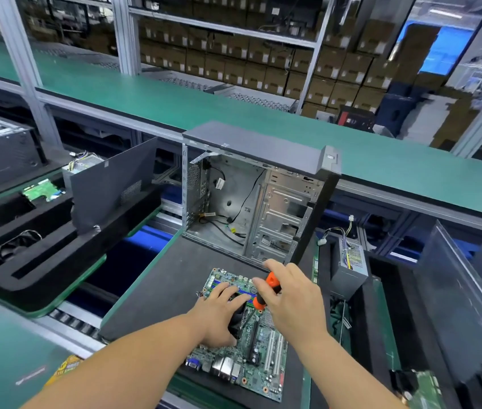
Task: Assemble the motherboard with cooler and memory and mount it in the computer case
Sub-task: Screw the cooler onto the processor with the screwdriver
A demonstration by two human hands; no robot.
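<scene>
Left hand [224, 308]: lay spread over the black cooler [238, 321], fingers straight, pressing to steady it, I'd judge.
Motherboard [263, 358]: sat flat at the near edge of the dark pallet mat [157, 287], likely for fastening.
Right hand [289, 296]: clenched round an orange-and-black screwdriver [267, 290], tip down toward the cooler.
Computer case [251, 202]: stood open at the mat's far edge, empty.
Writing: none readable.

I am seeing even, bright overhead light across the frame, with only soft shadows. The wide lens is bending straight lines strongly toward the edges. The upper half is smearing with motion blur, and the lower corners are going soft; the centre is staying fairly sharp.
</scene>
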